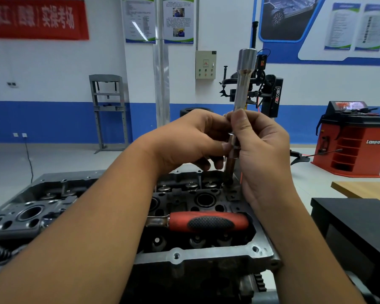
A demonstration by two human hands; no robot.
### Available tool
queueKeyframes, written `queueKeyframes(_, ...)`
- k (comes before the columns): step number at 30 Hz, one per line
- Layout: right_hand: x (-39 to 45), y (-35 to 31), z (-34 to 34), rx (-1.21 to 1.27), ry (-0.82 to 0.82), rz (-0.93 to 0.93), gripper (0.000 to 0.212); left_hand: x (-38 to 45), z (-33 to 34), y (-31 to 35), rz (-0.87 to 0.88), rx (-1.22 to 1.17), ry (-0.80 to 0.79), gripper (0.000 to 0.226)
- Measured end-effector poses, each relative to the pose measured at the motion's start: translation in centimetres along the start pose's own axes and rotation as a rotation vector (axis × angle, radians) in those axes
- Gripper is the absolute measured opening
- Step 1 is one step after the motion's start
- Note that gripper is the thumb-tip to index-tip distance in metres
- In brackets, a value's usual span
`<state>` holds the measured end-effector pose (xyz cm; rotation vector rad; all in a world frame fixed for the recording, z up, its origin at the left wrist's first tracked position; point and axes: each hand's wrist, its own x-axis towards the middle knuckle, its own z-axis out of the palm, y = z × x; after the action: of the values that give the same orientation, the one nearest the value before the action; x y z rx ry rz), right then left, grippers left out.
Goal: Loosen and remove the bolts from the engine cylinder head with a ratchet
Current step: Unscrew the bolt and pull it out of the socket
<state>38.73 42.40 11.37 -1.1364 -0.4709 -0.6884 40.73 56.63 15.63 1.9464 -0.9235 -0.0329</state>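
I judge 1 bolt (230, 165) nearly out: my left hand (191, 141) and right hand (261, 150) both pinch the socket extension (244, 82) above the cylinder head (206, 255). The ratchet (206, 222) lies idle below my hands (other bolts hidden, so the remainder is unclear).

Bolt (230, 170) head hidden behind hands (228, 139), ratchet (208, 222) head behind forearm

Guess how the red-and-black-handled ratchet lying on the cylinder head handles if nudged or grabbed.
The red-and-black-handled ratchet looks rigid, metal-shanked, probably heavy for its size. Its rounded handle rests across the uneven grey metal cylinder head, so a nudge might roll or rock it. The dimpled black insert likely grips well.
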Motion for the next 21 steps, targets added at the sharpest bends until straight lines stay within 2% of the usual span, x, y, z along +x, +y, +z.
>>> queueKeyframes(3,0.02,-0.03,0.1,0.063,-0.022,0.037,0.02,0.02,0.03,0.09,0.006,0.08,0.065,0.019)
queueKeyframes(7,-0.04,-0.13,-0.01,0.031,0.011,-0.016,0.017,0.1,-0.01,0.03,-0.017,0.074,0.149,0.043)
queueKeyframes(12,-0.07,-0.11,-0.02,0.044,0.02,-0.021,0.017,0.09,-0.25,0.0,0.001,-0.093,0.056,0.024)
queueKeyframes(16,0.01,-0.04,-0.06,0.024,0.019,0.007,0.022,0.23,-0.04,-0.09,0.013,-0.082,0.094,0.022)
queueKeyframes(21,-0.06,0.12,-0.16,-0.002,0.013,-0.032,0.012,0.21,-0.17,-0.1,0.054,-0.063,0.074,0.022)
